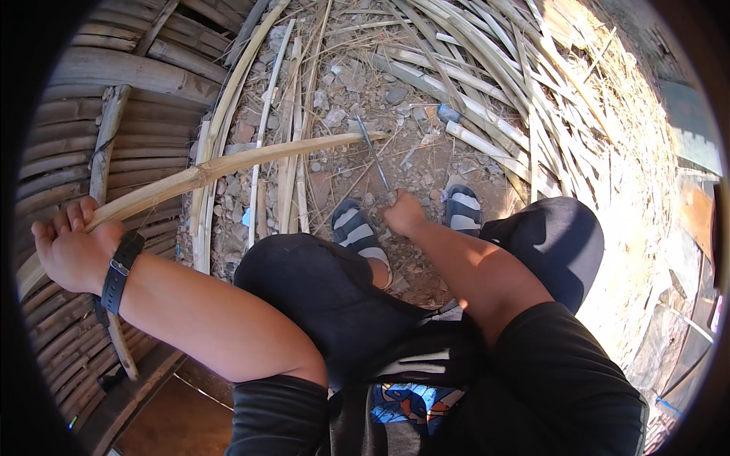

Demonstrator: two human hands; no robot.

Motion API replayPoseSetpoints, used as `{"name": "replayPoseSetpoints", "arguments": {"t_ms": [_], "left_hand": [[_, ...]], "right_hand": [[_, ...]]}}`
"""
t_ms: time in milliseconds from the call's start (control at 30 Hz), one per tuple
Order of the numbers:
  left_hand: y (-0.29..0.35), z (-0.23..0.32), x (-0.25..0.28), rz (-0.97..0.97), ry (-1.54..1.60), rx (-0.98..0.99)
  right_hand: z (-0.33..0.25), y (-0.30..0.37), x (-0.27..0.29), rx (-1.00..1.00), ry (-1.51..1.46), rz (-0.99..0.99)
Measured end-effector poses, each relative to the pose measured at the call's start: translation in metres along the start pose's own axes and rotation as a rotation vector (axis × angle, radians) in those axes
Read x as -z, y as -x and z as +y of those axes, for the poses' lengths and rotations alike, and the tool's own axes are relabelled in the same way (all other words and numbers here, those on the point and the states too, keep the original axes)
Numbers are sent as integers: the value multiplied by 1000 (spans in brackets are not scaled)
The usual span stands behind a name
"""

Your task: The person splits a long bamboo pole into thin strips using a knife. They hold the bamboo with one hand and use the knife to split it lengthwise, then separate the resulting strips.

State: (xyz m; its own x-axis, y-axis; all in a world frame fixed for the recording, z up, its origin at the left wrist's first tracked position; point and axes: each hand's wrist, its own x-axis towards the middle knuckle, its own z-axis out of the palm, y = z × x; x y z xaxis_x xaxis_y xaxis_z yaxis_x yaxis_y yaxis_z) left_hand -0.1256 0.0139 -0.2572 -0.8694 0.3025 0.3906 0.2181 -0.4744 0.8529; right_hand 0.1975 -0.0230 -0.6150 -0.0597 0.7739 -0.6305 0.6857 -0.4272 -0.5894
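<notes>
My left hand, with a dark watch on its wrist, is closed around a long pale bamboo strip. The strip runs from the left edge to the middle of the view, above the ground, with a knot partway along. In my right hand, low between my feet, is a long thin-bladed knife, seen nearly edge-on. Its blade points away from me and crosses the strip near the far end; I cannot tell whether they touch. My fist hides the handle.
Split bamboo strips lie piled at the far right, and more strips lie ahead on stony ground. A slatted bamboo wall stands at the left. My sandalled feet flank the right hand.
</notes>
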Motion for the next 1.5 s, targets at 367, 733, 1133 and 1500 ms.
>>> {"name": "replayPoseSetpoints", "arguments": {"t_ms": [367, 733, 1133, 1500], "left_hand": [[-33, -11, 25, -35, 87, 59], [-17, -10, 13, 6, 13, 43], [-38, -5, 24, -614, 393, 144], [-23, 8, 18, -871, 579, 243]], "right_hand": [[-26, 13, 0, 204, 108, 61], [-109, 50, 20, 347, -94, -214], [-54, 8, 14, -12, -184, -169], [-17, -20, 26, -7, 30, -84]]}}
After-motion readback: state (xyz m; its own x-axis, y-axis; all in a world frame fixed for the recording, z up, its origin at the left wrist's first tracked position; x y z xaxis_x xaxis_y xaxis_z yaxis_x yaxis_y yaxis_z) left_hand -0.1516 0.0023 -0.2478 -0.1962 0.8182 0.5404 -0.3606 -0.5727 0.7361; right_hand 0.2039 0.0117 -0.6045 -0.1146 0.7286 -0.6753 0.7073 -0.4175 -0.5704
